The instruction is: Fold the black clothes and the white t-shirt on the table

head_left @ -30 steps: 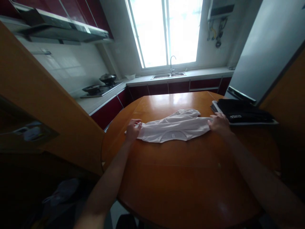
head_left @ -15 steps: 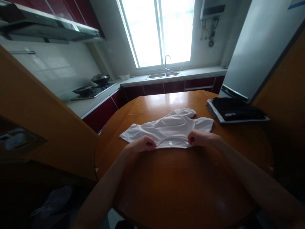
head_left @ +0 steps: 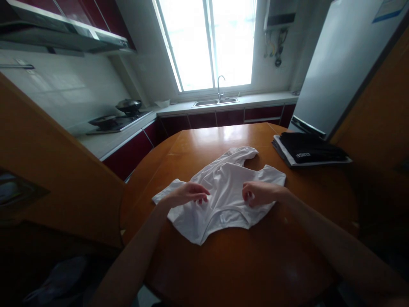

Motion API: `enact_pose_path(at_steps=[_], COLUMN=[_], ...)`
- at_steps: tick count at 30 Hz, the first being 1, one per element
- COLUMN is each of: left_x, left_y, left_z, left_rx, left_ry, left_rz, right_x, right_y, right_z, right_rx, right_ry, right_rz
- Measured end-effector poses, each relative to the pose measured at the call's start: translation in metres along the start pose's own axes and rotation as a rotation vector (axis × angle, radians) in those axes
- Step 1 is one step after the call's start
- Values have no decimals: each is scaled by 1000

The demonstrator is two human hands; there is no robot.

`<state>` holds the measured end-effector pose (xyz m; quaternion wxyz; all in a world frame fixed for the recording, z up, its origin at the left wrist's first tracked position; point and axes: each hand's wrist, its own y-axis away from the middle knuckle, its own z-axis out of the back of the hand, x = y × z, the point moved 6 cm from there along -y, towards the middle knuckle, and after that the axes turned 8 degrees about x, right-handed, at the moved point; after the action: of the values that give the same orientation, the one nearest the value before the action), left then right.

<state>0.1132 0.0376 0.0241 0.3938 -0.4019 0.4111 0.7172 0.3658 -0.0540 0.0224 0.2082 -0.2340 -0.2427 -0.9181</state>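
Note:
A white T-shirt (head_left: 223, 183) lies spread and rumpled on the round wooden table (head_left: 243, 256), its collar end toward me. My left hand (head_left: 187, 194) rests on the shirt's left shoulder part, fingers curled and pinching the cloth. My right hand (head_left: 260, 192) sits on the right shoulder part, fingers bent into a pinch on the fabric. The two hands lie about a hand's width apart, either side of the neckline.
A folded black garment on a pale one (head_left: 308, 150) lies at the table's far right edge. A grey fridge (head_left: 338, 64) stands behind it. Kitchen counter with a sink (head_left: 215, 101) and stove with pans (head_left: 118, 115) runs under the window. An orange wooden panel (head_left: 47, 170) borders the left.
My hands moved from the sleeve ends inward to beside the collar, then pulled the shirt toward me. The shirt's near part now lies closer and more spread out.

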Motion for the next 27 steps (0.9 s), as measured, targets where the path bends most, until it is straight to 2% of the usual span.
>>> enact_pose_path(at_steps=[2, 3, 5, 8, 10, 13, 16, 18, 20, 22, 23, 25, 27], left_x=[6, 10, 17, 22, 20, 12, 6, 1, -5, -12, -14, -16, -14], left_y=[-1, -1, 1, 9, 16, 22, 23, 21, 18, 11, 6, -6, -19], left_z=[11, 13, 13, 4, -7, -26, -46, -59, -68, -68, -63, -43, -14], left_rx=[-134, -139, -73, 138, 311, 520, 675, 766, 809, 746, 662, 408, 123], left_ry=[-71, -107, -141, -95, -44, 28, 69, 79, 120, 176, 192, 181, 128], left_rz=[17, 41, 94, 163, 185, 207, 271, 286, 234, 117, 51, -63, -113], right_x=[3, 5, 12, 24, 30, 40, 50, 57, 61, 60, 56, 42, 12], right_y=[1, 3, 8, 13, 14, 13, 12, 12, 12, 12, 11, 9, 4], right_z=[-9, -14, -21, -27, -37, -64, -91, -99, -92, -71, -56, -20, 18], right_rx=[100, 157, 240, 317, 418, 657, 897, 980, 932, 766, 650, 366, 22], right_ry=[50, 50, 53, 96, 66, -121, -331, -434, -508, -563, -579, -589, -576], right_rz=[-44, -66, -113, -137, -118, -68, -28, 20, 90, 164, 205, 250, 185])
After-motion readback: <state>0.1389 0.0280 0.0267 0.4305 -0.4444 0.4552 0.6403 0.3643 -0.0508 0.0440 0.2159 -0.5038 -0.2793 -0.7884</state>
